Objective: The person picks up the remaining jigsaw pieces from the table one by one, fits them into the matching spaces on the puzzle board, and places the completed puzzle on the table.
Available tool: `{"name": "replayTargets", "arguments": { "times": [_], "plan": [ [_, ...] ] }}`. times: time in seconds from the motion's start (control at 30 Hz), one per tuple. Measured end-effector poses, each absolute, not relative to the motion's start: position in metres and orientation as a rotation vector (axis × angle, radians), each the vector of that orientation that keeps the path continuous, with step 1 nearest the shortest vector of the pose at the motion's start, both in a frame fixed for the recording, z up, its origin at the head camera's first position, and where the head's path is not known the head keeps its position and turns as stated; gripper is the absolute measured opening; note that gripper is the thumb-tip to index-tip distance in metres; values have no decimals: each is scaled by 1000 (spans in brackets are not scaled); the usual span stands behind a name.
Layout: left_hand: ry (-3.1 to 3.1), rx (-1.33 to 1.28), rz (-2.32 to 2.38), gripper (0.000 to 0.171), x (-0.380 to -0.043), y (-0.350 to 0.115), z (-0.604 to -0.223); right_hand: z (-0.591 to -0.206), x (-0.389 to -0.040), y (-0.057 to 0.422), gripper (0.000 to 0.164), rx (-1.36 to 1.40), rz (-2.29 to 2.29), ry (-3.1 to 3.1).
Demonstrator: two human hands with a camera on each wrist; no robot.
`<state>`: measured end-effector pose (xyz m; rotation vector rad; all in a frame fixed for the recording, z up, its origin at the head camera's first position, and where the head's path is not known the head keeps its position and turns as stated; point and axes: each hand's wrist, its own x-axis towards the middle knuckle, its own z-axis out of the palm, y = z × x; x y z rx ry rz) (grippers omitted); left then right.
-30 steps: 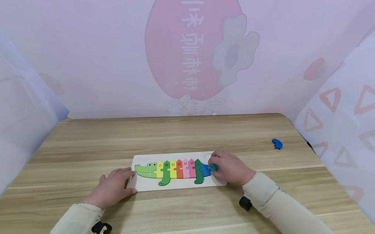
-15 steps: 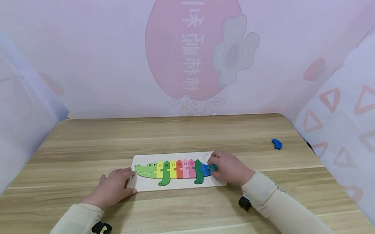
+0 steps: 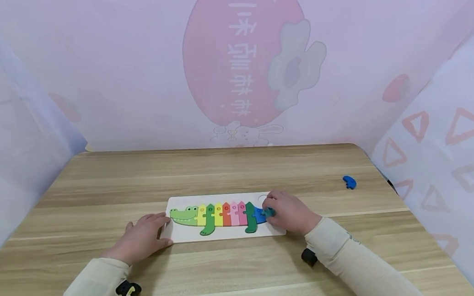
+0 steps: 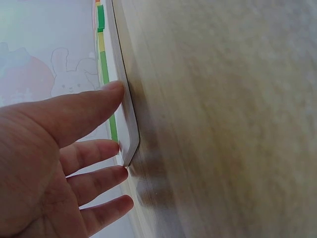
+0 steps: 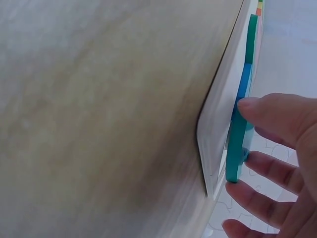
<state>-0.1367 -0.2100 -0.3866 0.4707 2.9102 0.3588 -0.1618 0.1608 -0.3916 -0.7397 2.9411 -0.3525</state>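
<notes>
A white puzzle board [image 3: 228,233] lies on the table, bearing a crocodile of coloured, numbered pieces. My left hand [image 3: 142,237] rests at its left end, fingers extended, thumb touching the near edge in the left wrist view. At the right end, my right hand [image 3: 293,212] pinches a teal puzzle piece [image 5: 236,148] between thumb and fingers. That piece sits against a blue puzzle piece [image 3: 259,216] behind the dark green leg; part of it is hidden by the fingers in the head view. Whether it lies flat in the board I cannot tell.
A loose blue puzzle piece [image 3: 349,182] lies on the wooden table [image 3: 229,277] at the far right. Printed cloth walls [image 3: 133,82] stand behind the table and on both sides. Part of a round outline shows on the board beside the right fingers.
</notes>
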Motion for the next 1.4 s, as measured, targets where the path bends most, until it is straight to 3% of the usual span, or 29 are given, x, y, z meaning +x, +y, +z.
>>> {"name": "replayTargets", "arguments": {
  "times": [1.4],
  "plan": [
    [2921,488,374,57,-136,-211,-388,-397,-162,164,22,-786,-381,2885]
  ]
}}
